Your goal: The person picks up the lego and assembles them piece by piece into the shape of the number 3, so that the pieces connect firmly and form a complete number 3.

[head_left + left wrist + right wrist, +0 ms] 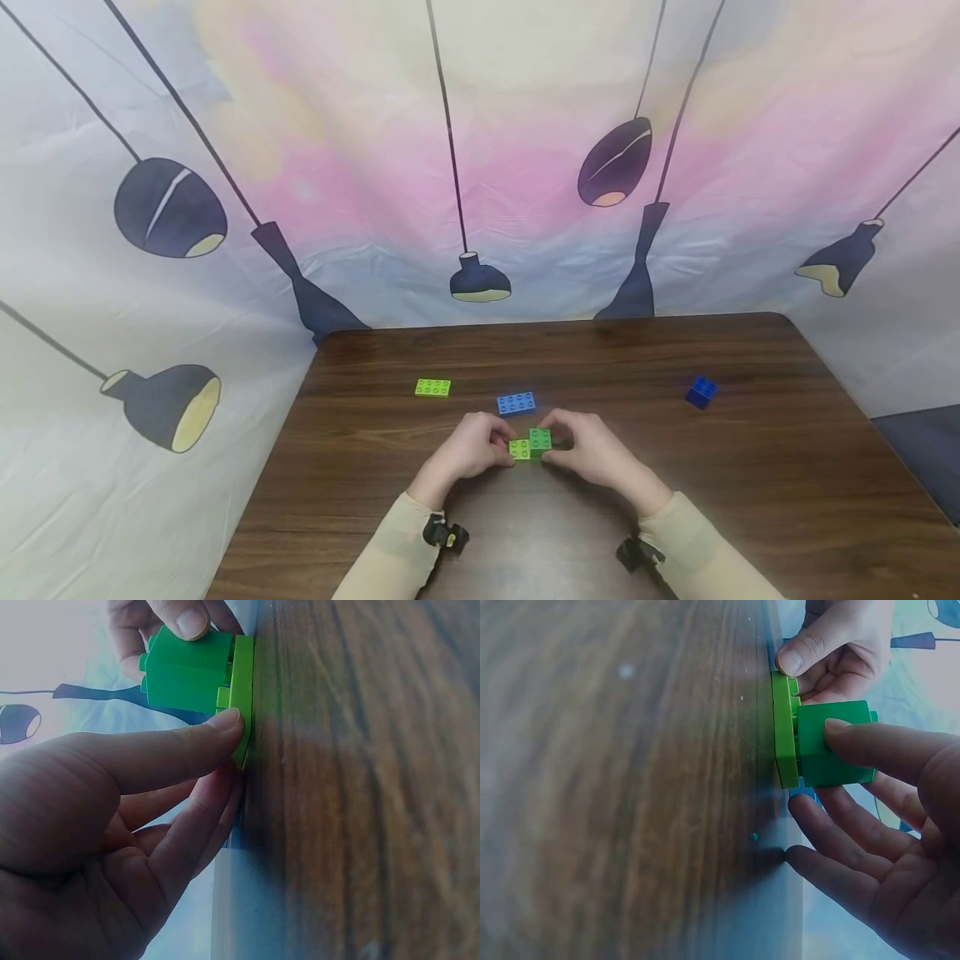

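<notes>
My left hand (472,443) pinches one end of a flat lime building brick (519,450) between thumb and fingers; the brick lies on the table. With thumb and fingers, my right hand (594,448) holds a taller green building brick (540,438) over the other end of the lime one. In the right wrist view, a narrow gap with studs shows between the green brick (836,746) and the lime brick (784,739), so the green one is not flush. Its studs point away from the table.
On the brown wooden table (360,517), a flat blue brick (516,403) lies just beyond my hands. Another flat lime brick (432,387) is farther left. A dark blue brick (702,392) stands off to the right. A printed cloth (375,167) hangs behind the table.
</notes>
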`<state>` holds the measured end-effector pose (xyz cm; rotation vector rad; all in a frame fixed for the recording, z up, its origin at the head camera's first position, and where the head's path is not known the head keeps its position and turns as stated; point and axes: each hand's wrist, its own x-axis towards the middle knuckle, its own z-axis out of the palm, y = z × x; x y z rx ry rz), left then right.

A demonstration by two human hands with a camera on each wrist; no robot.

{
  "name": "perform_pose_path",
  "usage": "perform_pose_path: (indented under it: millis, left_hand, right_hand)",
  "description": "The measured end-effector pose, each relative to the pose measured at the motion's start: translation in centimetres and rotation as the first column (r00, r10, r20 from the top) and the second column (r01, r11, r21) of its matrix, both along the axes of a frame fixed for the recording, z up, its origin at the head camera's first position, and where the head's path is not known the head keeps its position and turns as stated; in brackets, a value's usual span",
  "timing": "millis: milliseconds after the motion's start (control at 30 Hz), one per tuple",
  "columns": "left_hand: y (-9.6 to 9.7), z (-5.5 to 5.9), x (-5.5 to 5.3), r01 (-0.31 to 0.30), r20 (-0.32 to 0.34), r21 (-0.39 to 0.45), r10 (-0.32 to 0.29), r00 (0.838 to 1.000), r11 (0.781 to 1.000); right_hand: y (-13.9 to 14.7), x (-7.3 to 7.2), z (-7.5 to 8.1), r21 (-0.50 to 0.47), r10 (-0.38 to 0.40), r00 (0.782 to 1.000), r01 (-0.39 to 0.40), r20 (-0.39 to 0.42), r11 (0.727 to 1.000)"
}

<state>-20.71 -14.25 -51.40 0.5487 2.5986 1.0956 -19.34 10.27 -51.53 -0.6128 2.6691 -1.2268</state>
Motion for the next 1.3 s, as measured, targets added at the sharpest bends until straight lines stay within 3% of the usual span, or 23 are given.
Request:
perform_pose_path:
  millis: [933,1133,1300]
  left_hand:
    - [-0.07,0.35,0.02,-0.005,-0.004,-0.008,0.005,1.0,1.0]
    - [-0.12,0.14,0.12,-0.005,-0.009,-0.015,0.004,1.0,1.0]
    - [0.0,0.03,0.08,-0.001,-0.017,-0.011,0.001,1.0,1.0]
  right_hand:
    - [-0.17,-0.05,0.71,-0.007,-0.009,1.0,0.009,0.029,1.0]
    - [0.2,-0.45,-0.01,0.007,0.037,0.999,-0.037,-0.007,0.999]
    - [0.67,-0.83,-0.2,-0.024,0.078,0.996,-0.077,0.032,0.997]
